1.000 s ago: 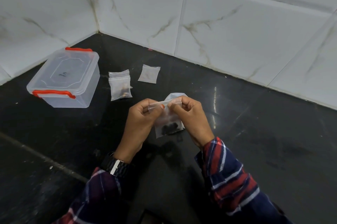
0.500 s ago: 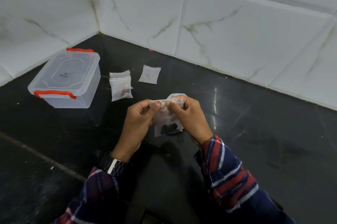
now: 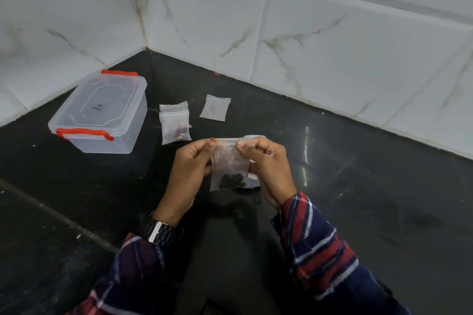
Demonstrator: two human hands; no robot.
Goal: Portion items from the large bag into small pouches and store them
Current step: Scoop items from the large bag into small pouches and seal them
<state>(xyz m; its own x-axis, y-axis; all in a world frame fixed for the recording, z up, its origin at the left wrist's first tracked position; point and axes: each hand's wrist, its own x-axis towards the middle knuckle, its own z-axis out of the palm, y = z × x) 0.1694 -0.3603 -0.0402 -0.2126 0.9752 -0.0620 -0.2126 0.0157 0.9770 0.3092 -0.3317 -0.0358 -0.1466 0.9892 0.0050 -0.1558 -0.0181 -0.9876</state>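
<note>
I hold a small pouch (image 3: 229,165) up just in front of the lidded plastic box (image 3: 102,112) and to its right, above the black counter (image 3: 358,199). My left hand (image 3: 190,171) and right hand (image 3: 268,166) both pinch its top strip between thumb and curled fingers. The dark items (image 3: 231,179) sit at the bottom. To seal well, I judge I should press along the strip end to end, keeping the pouch upright. Filled pouches (image 3: 175,124) lie beside the box.

A pouch (image 3: 228,163) hangs between the fingers (image 3: 245,147) of both hands above the counter (image 3: 358,186), with two stacked pouches (image 3: 175,124) beyond and left of them, a box (image 3: 101,113) farther left, and another pouch (image 3: 215,107) straight beyond.
</note>
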